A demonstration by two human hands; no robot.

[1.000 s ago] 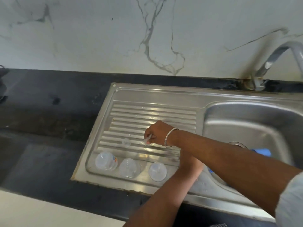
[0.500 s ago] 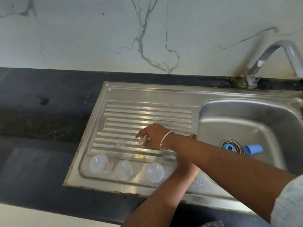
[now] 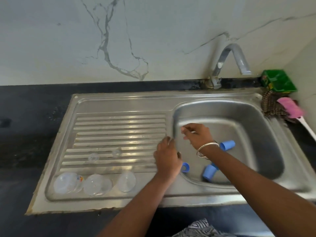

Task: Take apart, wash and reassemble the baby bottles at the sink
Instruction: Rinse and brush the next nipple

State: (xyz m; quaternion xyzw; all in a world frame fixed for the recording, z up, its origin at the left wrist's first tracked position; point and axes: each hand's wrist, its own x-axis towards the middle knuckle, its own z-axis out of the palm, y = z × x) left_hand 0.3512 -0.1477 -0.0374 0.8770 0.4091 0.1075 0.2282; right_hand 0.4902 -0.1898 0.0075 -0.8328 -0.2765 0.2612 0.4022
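White marble-look wall panels with grey veins rise behind a dark stone counter (image 3: 25, 117), and a steel sink unit (image 3: 119, 103) sits set into that counter, its front lip close to the counter's near edge. On the left half is the ribbed drainboard (image 3: 119, 127), whose upper ribs lie bare; two small clear teats (image 3: 93, 157) rest on the lower ribs, apart from each other. Along the drainboard's front gutter three clear baby bottles (image 3: 95, 184) stand mouth-down in a row, the leftmost close to the corner of the raised rim. The basin (image 3: 248, 127) on the right has open floor toward its back and right wall; blue caps (image 3: 227, 145) lie in it, one near the middle and one by the front wall, and a blue ring (image 3: 185, 167) sits at the front-left corner. The left hand (image 3: 168, 158) hovers at the ridge between drainboard and basin, knuckles up, fingers curled down; whether it holds anything cannot be told. The right hand (image 3: 196, 134), a bangle on its wrist, is over the basin's left part with fingertips drawn together; the blur hides whether they pinch something. A curved tap (image 3: 229, 57) arches over the basin's back rim. At the far right corner sit a green box (image 3: 278, 81), a dark scrubber (image 3: 271, 106) and a pink-headed brush (image 3: 290, 108).
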